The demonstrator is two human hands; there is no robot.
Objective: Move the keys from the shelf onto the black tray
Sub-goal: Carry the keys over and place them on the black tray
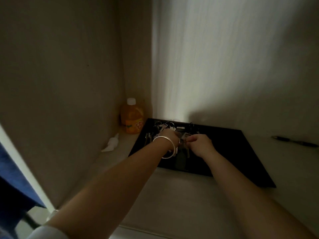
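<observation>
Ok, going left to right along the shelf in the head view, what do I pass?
Crumpled white tissue → orange juice bottle with white cap → silver bangle on the left wrist → right hand over the flat black tray → dark pen.

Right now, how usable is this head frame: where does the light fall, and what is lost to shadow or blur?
Head view: dim overall, the brightest patch on the back wall; the black tray swallows detail, so the keys read only as glints; both hands, left hand and right hand, are soft and shadowed; the orange bottle is slightly blurred; wide-angle bending at the edges.
</observation>
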